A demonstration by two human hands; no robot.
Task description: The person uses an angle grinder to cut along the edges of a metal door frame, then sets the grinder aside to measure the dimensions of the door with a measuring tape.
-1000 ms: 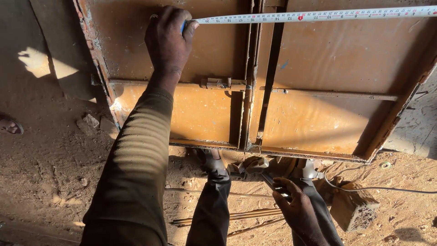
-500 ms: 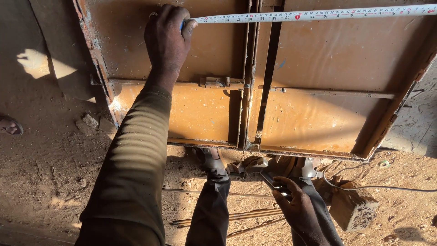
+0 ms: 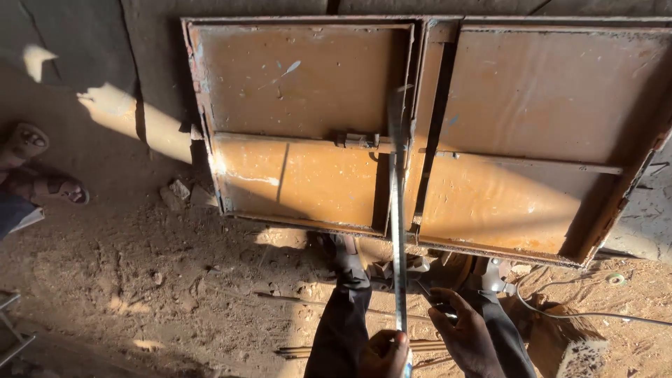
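Dirt floor (image 3: 175, 294) | brown metal door (image 3: 308, 105) — rusty, two-panelled | tape measure (image 3: 397, 210) upright

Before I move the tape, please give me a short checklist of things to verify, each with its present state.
1. Left hand grips the tape blade: ok.
2. Blade lies along the middle post of the metal frame: ok.
3. Blade tip reaches the far rail: not ok, it ends short.
4. Right hand holds a small dark thing: ok; its kind, cannot tell.
5. Shoes clear of the frame: cannot tell.
6. Cable apart from both hands: ok.
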